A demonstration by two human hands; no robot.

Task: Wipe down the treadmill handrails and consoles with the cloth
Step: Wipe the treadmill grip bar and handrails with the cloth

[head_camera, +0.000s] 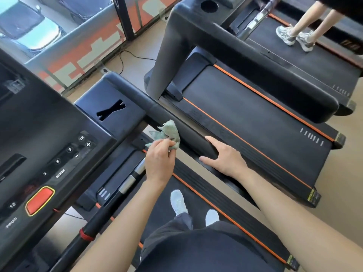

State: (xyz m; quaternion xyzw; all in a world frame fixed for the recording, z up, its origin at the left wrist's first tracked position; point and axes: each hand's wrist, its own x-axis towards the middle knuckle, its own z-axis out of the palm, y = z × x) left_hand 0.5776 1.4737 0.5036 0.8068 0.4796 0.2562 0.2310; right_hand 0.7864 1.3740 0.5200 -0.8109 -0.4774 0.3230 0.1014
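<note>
A crumpled pale green cloth (170,134) lies against the inner side of the black right handrail (157,112) of the treadmill I stand on. My left hand (159,160) grips the cloth from below. My right hand (223,155) rests on the near end of the same handrail, fingers curled over its top and thumb along its side. The dark console (49,134), with number buttons and a red stop button (39,200), fills the left of the view.
A centre grip bar (110,201) with silver sensors and a red ring runs below the console. A second treadmill (245,118) stands close on the right. On a third one at the far right, a person's legs (300,30) are walking. A window wall is at the top left.
</note>
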